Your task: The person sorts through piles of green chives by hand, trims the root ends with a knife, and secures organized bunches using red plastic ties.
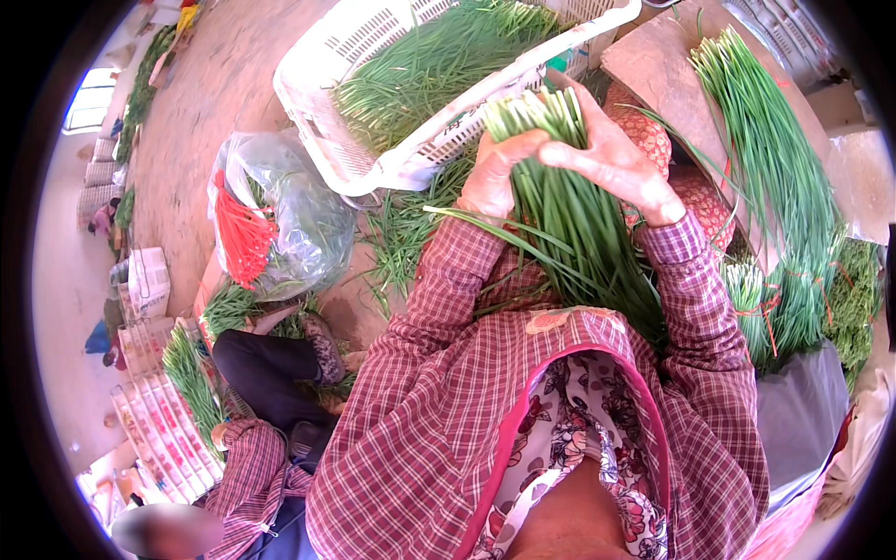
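Observation:
A thick bunch of garlic chives (569, 219) stands between my hands, its pale cut ends up and its green leaves hanging toward my lap. My left hand (499, 170) is wrapped round its left side, just below the pale ends. From the right, my right hand (618, 154) closes on the same bunch, thumb across the front; its other fingers are partly hidden behind the stems. A few loose leaves stick out to the left over my left forearm. Just beyond my hands stands a white plastic basket (350, 173) holding more loose chives (439, 65).
A pile of chives (775, 140) lies on a board (653, 47) at the right, above tied bunches (751, 294). Left of the basket is a clear plastic bag (308, 224) with red ties (245, 233). Another person (257, 467) sits at lower left beside stacked crates (154, 401).

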